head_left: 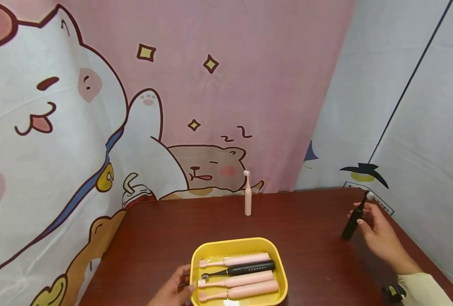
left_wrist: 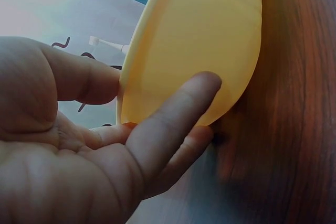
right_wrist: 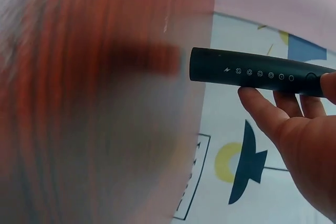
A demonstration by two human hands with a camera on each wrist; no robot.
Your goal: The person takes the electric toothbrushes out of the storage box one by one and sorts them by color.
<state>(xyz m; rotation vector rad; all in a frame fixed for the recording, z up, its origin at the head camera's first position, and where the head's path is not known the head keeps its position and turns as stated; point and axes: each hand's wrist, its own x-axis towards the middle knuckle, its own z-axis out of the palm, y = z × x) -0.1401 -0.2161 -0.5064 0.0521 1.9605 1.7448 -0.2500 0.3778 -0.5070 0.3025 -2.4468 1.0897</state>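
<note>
On the left, my left hand point(head_left: 174, 287) grips the edge of a yellow tray point(head_left: 232, 243). The left wrist view shows fingers point(left_wrist: 173, 119) against the tray's outer wall and the thumb at its rim. Several electric toothbrushes lie side by side in the tray: pink ones point(head_left: 249, 279) and a black one point(head_left: 251, 267). At the right side of the table, my right hand point(head_left: 377, 231) holds another black electric toothbrush point(head_left: 351, 226), head up and tilted. Its handle point(right_wrist: 252, 71) has a row of small icons, and its base is close to the tabletop; contact cannot be told.
A pink electric toothbrush point(head_left: 248, 199) stands upright at the back middle of the dark red-brown table point(head_left: 180, 229). Behind it hangs a pink cloth backdrop point(head_left: 268, 85) with cartoon animals. A pale cloth point(head_left: 433, 127) borders the right side.
</note>
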